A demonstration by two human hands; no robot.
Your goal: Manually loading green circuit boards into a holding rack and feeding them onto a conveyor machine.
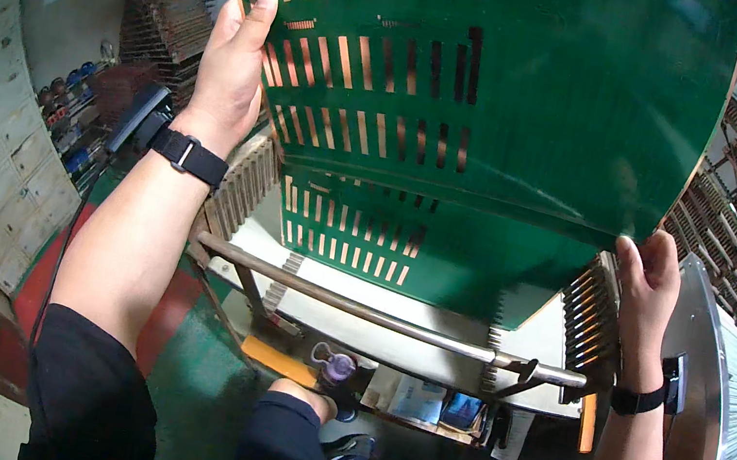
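Above the slotted rack cart (570, 315), I am holding a large green slotted circuit panel (550, 95) up at arm's length, my left hand (231, 73) clasping its left edge with the thumb laid along the face, my right hand (648, 279) pinching its lower right corner. I am gripping only the edges, apparently keeping fingers off the faces while the sheet is bowing between both grips. Below it, a second green panel (368, 235) is standing in the rack, behind the cart's metal handle bar (373, 315).
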